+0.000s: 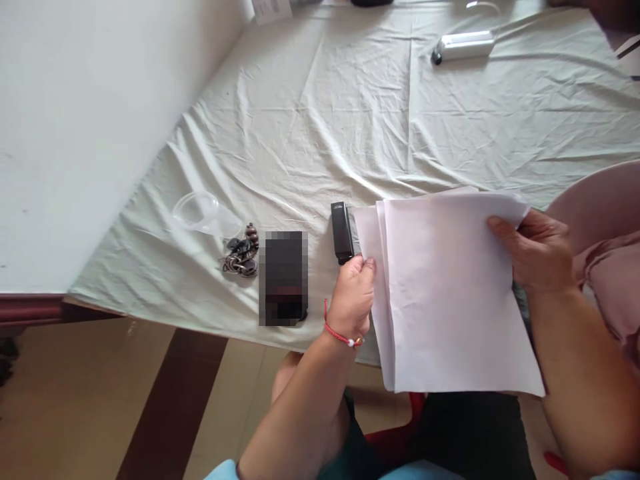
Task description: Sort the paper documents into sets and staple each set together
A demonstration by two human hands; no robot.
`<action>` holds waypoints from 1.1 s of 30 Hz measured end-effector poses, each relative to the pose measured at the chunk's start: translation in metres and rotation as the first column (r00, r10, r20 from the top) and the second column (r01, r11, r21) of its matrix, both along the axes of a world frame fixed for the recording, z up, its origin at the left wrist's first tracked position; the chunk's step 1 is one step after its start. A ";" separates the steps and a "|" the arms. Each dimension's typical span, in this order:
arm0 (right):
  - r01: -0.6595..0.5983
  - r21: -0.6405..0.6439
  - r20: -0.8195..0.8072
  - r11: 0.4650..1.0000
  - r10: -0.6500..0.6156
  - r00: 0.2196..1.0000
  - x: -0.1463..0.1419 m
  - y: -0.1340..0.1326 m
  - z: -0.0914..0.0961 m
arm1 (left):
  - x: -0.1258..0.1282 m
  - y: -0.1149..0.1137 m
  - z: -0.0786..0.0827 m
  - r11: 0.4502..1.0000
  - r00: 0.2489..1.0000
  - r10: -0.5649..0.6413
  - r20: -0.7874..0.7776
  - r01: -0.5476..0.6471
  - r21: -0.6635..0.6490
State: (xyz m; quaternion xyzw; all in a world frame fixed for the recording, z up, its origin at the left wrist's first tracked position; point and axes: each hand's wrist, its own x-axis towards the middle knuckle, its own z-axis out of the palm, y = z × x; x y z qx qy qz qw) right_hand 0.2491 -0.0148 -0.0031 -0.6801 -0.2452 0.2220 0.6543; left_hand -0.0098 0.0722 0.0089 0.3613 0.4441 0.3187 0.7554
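Note:
A loose stack of white paper sheets (455,293) is held up over the near edge of the table. My left hand (353,293), with a red string bracelet at its wrist, pinches the stack's left edge. At the upper right corner my right hand (543,250) grips the sheets, thumb on top and fingers behind. The edges at the left are slightly fanned apart. Just beyond my left hand lies a narrow black oblong object (342,230); its kind is unclear. A dark rectangular thing (283,267), blurred by pixels, rests to the left of that hand.
A bunch of keys (241,257) with dark beads lies near a clear plastic cup (197,212) on its side. Farther back on the wrinkled pale tablecloth (310,127) is a silver cylinder (465,45) with a black end. A pink chair (595,200) stands at the right.

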 end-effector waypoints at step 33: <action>-0.044 0.038 -0.221 0.998 0.051 0.974 -0.012 0.003 0.003 | -0.001 0.004 0.004 0.998 0.995 0.063 -0.075 -0.062 0.010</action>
